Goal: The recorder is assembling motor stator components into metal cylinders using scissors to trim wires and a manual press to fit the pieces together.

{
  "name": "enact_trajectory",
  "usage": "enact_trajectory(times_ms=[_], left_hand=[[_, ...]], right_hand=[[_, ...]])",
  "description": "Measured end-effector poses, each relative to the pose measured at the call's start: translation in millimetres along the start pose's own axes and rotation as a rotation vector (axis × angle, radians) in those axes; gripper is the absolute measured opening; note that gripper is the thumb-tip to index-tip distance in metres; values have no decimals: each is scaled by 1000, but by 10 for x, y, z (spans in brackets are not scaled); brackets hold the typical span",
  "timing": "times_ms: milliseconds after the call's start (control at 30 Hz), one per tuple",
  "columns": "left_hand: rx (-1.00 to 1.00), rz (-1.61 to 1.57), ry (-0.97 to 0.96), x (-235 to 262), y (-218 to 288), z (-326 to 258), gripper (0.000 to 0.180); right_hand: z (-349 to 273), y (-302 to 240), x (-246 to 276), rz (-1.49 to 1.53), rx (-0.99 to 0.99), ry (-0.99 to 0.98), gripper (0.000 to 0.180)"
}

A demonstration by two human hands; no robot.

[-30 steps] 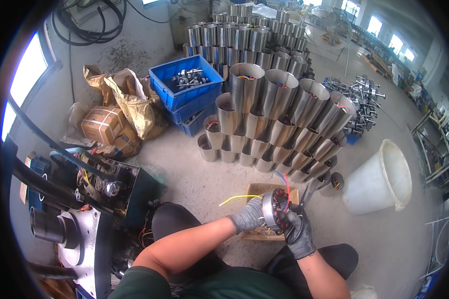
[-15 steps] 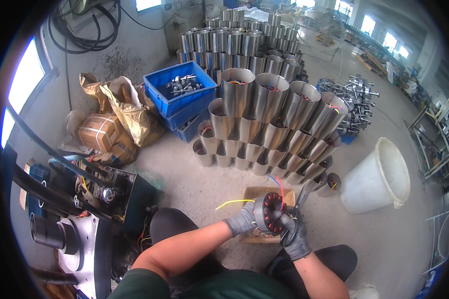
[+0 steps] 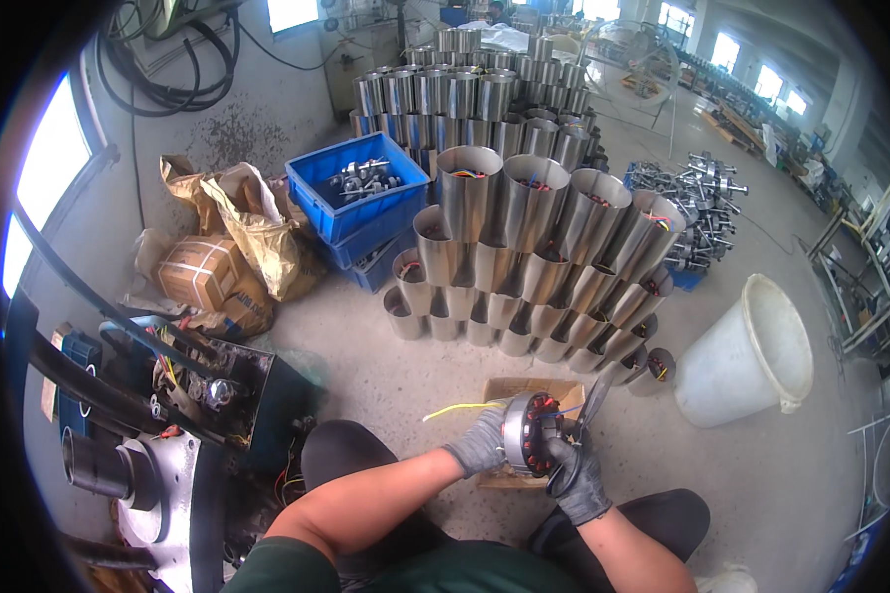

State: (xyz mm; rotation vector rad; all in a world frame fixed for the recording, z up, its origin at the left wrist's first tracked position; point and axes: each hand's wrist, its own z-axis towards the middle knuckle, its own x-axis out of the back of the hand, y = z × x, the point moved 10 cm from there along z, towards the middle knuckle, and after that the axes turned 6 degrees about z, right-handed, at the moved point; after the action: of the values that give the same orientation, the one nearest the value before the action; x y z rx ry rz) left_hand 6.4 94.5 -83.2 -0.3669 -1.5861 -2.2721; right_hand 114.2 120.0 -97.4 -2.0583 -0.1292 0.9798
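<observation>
Stator is held on edge, axis roughly left-right, wound face rightward.

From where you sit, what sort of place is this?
Probably a factory workshop, perhaps for motors: stacked metal cylinders, a blue bin of metal parts, and a ring-shaped part with coloured wires.

1 white bucket, stacked blue crates beside brown paper sacks, 1 strapped carton

Remotely, I see the left hand and right hand gloved grey, the ring silver with dark red windings; clocked from it, a wire yellow at ten, crates blue at eleven, a bucket white at two.
</observation>
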Motion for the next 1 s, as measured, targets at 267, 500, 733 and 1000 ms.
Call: enact_trajectory(times_ms=[267, 500, 733, 1000], left_hand=[[647, -441, 244, 285, -117, -89, 37], [362, -1036, 262, 483, 468, 55, 28], [394, -994, 312, 557, 468, 147, 41], [528, -452, 341, 669, 148, -6, 36]], right_hand=[[129, -89, 54, 61, 112, -114, 35], [171, -186, 67, 492, -11, -42, 36], [164, 369, 55, 179, -292, -12, 37], [340, 429, 965, -189, -43, 255, 46]])
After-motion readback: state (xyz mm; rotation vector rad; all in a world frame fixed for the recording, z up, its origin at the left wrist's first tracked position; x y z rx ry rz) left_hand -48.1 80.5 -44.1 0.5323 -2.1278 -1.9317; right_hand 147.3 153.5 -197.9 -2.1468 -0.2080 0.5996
